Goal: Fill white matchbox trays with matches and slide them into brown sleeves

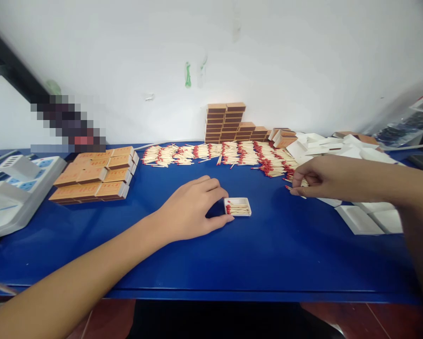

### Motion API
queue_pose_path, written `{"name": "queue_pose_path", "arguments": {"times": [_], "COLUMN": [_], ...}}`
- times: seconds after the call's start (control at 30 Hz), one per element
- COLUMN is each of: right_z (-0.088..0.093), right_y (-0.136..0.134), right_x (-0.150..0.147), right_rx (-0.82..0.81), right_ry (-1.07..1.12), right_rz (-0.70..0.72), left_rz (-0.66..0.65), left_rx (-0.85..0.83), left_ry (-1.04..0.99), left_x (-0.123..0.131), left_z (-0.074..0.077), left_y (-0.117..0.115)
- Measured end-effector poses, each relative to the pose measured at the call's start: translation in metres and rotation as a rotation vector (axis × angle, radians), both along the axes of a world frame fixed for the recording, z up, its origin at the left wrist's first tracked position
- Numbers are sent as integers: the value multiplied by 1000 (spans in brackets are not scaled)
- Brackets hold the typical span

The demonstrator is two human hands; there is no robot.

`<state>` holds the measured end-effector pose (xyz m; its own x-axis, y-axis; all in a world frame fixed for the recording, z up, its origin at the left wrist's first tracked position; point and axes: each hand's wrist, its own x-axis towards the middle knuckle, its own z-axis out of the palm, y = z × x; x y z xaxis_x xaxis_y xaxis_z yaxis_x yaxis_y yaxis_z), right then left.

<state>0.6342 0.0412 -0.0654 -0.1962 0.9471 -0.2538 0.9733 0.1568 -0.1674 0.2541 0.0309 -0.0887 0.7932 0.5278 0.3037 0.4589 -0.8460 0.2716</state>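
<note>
A small white matchbox tray (238, 206) with several red-tipped matches in it lies on the blue table (211, 263). My left hand (193, 209) rests on the table with thumb and fingers steadying the tray's left end. My right hand (315, 176) is at the right end of a long heap of loose matches (228, 154), its fingers pinched on a few matches.
Stacks of closed orange matchboxes lie at the left (96, 176) and stand against the wall (228, 123). Empty white trays (370, 219) lie at the right, more behind my right hand (324, 143). A white power strip (13, 188) sits at the far left.
</note>
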Motion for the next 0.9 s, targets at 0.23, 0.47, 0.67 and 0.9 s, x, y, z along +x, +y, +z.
{"name": "queue_pose_path", "arguments": {"times": [0.23,0.47,0.67,0.9], "right_z": [6,19,3,15], "right_y": [-4,-31,-37,-25], "right_x": [-21,-84,-117,-82], "right_rx": [-93,59,145,267], "right_ry": [-42,342,312,279], "right_rz": [32,210,310,202], "left_rz": [0,-10,-1,-10], "left_rx": [-4,14,20,14], "left_ry": [-8,-26,-21,-32], "left_x": [2,5,7,5], "left_z": [0,0,-1,-1], "left_y": [0,-2,-2,-1]}}
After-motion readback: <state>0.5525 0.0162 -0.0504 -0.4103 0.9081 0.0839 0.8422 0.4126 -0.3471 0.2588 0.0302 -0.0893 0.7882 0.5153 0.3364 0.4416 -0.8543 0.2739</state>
